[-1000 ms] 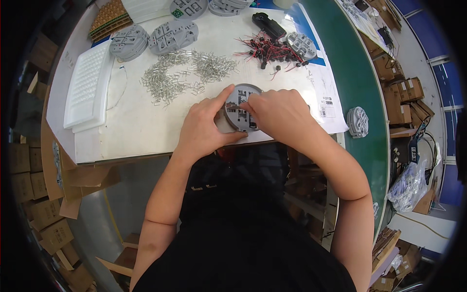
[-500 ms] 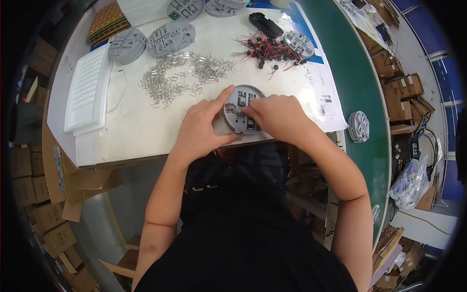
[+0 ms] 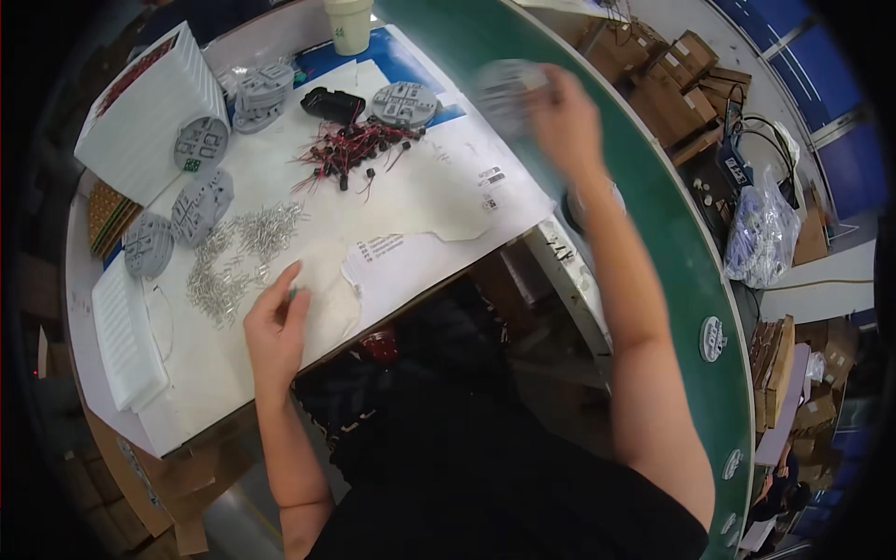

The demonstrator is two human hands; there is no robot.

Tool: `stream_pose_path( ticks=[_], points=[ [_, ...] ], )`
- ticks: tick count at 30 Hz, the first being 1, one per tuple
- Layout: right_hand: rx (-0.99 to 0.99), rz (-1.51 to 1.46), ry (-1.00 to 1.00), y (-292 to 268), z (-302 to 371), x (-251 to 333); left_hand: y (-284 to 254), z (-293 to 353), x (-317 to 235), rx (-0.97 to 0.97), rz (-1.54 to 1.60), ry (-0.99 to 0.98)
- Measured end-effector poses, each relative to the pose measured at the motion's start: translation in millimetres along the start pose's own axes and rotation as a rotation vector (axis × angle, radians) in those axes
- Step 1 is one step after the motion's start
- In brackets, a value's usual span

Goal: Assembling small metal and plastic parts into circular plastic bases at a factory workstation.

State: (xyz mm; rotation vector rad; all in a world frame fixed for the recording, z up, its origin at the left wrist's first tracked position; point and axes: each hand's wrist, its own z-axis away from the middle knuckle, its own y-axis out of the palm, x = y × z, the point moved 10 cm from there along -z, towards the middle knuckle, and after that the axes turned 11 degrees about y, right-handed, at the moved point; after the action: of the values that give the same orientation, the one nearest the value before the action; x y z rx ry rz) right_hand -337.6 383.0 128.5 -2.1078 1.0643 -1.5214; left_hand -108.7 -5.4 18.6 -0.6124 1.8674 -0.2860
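Observation:
My right hand [image 3: 569, 126] is stretched out over the green belt, gripping the edge of a round grey plastic housing [image 3: 504, 98] that is smeared by motion. Whether the housing touches the belt, I cannot tell. My left hand [image 3: 273, 327] hovers at the table's front edge with thumb and forefinger apart. A tiny green spot shows between them, too small to name. Nearest to that hand lies a spread of small clear-silver pieces [image 3: 224, 271]. Another round grey housing [image 3: 590, 201] sits on the belt, partly hidden by my right forearm.
Black parts with red wires [image 3: 350, 154] are heaped beside a black holder [image 3: 333, 105] and a round housing [image 3: 405, 103]. Stacked housings [image 3: 201, 207], a white tray [image 3: 121, 341] and white foam sheets [image 3: 154, 117] stand left. More housings [image 3: 713, 338] ride the green belt [image 3: 672, 280].
My right hand has carried the round housing from the table's front edge out over the belt at right. My left hand has let go of it. The view has swung right.

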Motion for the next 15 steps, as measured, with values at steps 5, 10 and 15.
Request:
stream_pose_path(
  ticks=[5, 10, 15],
  points=[
    [-0.039, 0.659, 0.497, -123, -135, -360, -16, 16, 50, -0.216, 0.273, -0.241],
    [0.069, 0.226, 0.591, -127, -47, -301, -30, 30, 56, -0.341, 0.226, -0.185],
    [0.390, 0.487, 0.309, -87, 98, -164, -28, 30, 42, -0.294, 0.141, -0.152]
  ],
)
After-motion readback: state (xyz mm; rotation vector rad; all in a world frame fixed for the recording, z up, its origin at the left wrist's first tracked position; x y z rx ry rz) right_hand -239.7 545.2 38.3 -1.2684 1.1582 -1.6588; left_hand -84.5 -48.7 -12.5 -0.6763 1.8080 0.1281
